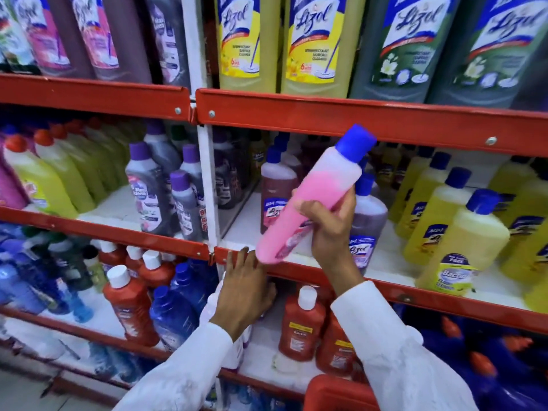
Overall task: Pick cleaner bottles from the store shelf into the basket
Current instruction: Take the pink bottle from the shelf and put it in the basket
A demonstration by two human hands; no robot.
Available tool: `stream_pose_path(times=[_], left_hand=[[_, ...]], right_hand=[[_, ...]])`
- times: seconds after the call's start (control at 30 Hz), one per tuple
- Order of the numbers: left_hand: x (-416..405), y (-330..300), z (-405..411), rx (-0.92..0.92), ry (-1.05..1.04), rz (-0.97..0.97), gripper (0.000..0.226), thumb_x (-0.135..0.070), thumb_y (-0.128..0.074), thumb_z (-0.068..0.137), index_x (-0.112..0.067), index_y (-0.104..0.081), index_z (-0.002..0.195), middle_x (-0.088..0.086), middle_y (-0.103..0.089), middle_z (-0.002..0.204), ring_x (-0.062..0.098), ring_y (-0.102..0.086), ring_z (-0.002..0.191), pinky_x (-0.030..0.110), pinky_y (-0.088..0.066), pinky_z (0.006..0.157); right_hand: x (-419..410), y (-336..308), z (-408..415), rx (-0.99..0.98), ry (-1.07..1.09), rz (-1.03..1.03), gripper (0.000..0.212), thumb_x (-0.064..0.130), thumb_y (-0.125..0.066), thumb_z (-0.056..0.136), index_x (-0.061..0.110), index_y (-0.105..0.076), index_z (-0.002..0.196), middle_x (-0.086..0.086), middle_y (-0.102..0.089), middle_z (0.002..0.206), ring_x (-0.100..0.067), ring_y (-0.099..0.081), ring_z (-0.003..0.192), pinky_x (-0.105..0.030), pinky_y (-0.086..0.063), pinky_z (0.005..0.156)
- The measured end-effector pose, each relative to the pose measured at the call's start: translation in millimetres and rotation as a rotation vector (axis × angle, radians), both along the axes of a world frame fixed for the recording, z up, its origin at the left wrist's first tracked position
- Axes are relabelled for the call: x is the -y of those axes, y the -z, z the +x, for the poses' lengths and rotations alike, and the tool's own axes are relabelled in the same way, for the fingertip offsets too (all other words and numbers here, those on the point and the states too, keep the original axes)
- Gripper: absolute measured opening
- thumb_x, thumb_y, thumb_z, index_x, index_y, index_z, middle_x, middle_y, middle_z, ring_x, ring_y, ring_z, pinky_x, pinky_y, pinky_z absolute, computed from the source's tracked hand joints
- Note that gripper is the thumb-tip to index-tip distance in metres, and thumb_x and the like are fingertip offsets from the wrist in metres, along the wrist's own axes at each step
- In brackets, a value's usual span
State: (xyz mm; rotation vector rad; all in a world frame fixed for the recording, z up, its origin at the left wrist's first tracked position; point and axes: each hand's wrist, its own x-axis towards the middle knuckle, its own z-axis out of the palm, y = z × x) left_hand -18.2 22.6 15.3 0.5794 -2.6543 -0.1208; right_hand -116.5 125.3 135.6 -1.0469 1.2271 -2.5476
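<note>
Before the middle shelf's front edge (326, 272), right hand (329, 229) grips pink bottle (311, 200); left hand (246, 289), open, perhaps reaching below; next, lower into red basket (335, 391).

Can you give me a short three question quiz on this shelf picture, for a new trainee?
1. True or false: the right hand holds the pink bottle tilted.
2. What colour is the pink bottle's cap?
3. The left hand is: A. holding a bottle, B. open near the red shelf edge, C. inside the red basket.

Key: 1 true; 2 blue; 3 B.
</note>
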Motion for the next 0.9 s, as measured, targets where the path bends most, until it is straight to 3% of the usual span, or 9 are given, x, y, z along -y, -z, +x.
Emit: stream_pose_path(times=[0.07,0.17,0.3,0.43,0.5,0.63,0.7,0.77,0.9], left_hand=[[-8,1,-6,-0.101,0.073,-0.001,0.046,-0.035,-0.048,0.08,-0.007,-0.062,0.114,0.019,-0.068,0.105,0.044,-0.061,0.103,0.057,-0.047,0.102],[-7,3,-9,-0.046,0.091,0.107,0.035,-0.039,-0.052,0.085,-0.014,-0.059,0.11,0.011,-0.064,0.109,0.033,-0.056,0.109,0.046,-0.046,0.101],[1,9,-11,0.029,0.092,0.091,0.04,-0.04,-0.053,0.087,-0.023,-0.051,0.122,0.0,-0.056,0.123,0.022,-0.047,0.123,0.037,-0.045,0.101],[-2,7,-10,-0.029,0.087,0.168,0.046,-0.039,-0.066,0.081,-0.028,-0.049,0.122,-0.005,-0.053,0.123,0.017,-0.049,0.12,0.035,-0.05,0.093],[-4,6,-10,-0.055,0.085,0.178,0.042,-0.038,-0.067,0.079,-0.029,-0.051,0.118,-0.006,-0.054,0.118,0.017,-0.05,0.116,0.036,-0.052,0.087],[-4,10,-11,-0.095,0.087,0.169,0.044,-0.033,-0.069,0.077,-0.026,-0.053,0.118,-0.002,-0.056,0.115,0.023,-0.052,0.114,0.039,-0.053,0.082],[-5,11,-11,-0.084,0.075,0.154,0.046,-0.035,-0.067,0.079,-0.025,-0.052,0.122,-0.001,-0.056,0.12,0.023,-0.052,0.116,0.038,-0.053,0.086],[-5,11,-10,-0.085,0.053,0.139,0.051,-0.035,-0.068,0.079,-0.023,-0.05,0.125,0.002,-0.056,0.124,0.026,-0.052,0.119,0.037,-0.051,0.091],[-15,5,-4,0.004,0.024,0.164,0.079,-0.025,-0.074,0.075,-0.014,-0.036,0.144,0.012,-0.045,0.148,0.034,-0.035,0.141,0.045,-0.032,0.118]], right_hand=[[-18,-8,-6,0.089,-0.45,-0.133,0.078,0.022,-0.081,0.037,0.006,-0.059,0.111,-0.011,-0.065,0.087,-0.031,-0.062,0.073,-0.038,-0.052,0.07],[-38,-22,0,0.121,-1.02,-0.325,0.076,0.02,-0.072,0.053,-0.001,-0.05,0.122,-0.013,-0.064,0.095,-0.03,-0.067,0.076,-0.036,-0.054,0.072],[-50,-33,6,0.08,-1.169,-0.335,0.074,0.025,-0.066,0.053,0.004,-0.046,0.121,-0.009,-0.061,0.094,-0.026,-0.066,0.076,-0.035,-0.047,0.065],[-62,-37,-1,0.075,-1.083,-0.28,0.082,0.023,-0.073,0.045,0.005,-0.048,0.121,-0.007,-0.059,0.091,-0.022,-0.064,0.069,-0.034,-0.052,0.066],[-70,-31,-4,0.097,-0.932,-0.242,0.085,0.022,-0.078,0.041,0.004,-0.052,0.12,-0.009,-0.06,0.091,-0.024,-0.062,0.068,-0.033,-0.051,0.065],[-82,-20,-2,0.087,-0.247,-0.048,0.066,0.016,-0.071,0.036,0.01,-0.069,0.102,-0.005,-0.068,0.075,-0.021,-0.061,0.062,-0.031,-0.05,0.06],[-86,-19,-1,0.043,-0.005,0.026,0.079,0.019,-0.075,0.039,0.003,-0.058,0.114,0.0,-0.068,0.079,-0.015,-0.062,0.067,-0.03,-0.052,0.057],[-92,-17,-1,-0.002,0.122,0.088,0.086,0.021,-0.083,0.042,0.01,-0.053,0.123,-0.005,-0.071,0.096,-0.015,-0.066,0.076,-0.028,-0.056,0.063],[-113,-9,0,-0.009,0.154,0.193,0.09,0.022,-0.092,0.049,0.022,-0.05,0.128,-0.016,-0.069,0.122,-0.029,-0.073,0.101,-0.042,-0.063,0.079]])
